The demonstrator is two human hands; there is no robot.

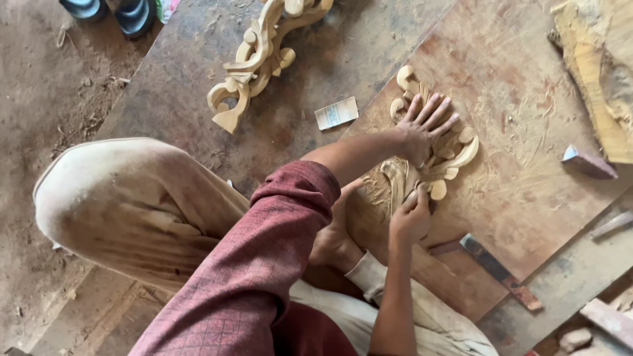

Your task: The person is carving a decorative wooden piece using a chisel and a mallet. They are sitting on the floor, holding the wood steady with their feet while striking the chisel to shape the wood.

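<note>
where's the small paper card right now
The paper card lies upper centre on the board, between the loose carved scroll and the left hand.

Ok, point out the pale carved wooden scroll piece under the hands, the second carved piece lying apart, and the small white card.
Pale carved wooden scroll piece (455,158), head view, its right curl.
Second carved piece (254,62), head view, mid-body.
Small white card (336,113), head view, centre.

I see soft, even daylight with no glare; shadows are faint, pooled beneath the maroon sleeve. Focus is slightly soft overall, and the frame edges bend a little.
</note>
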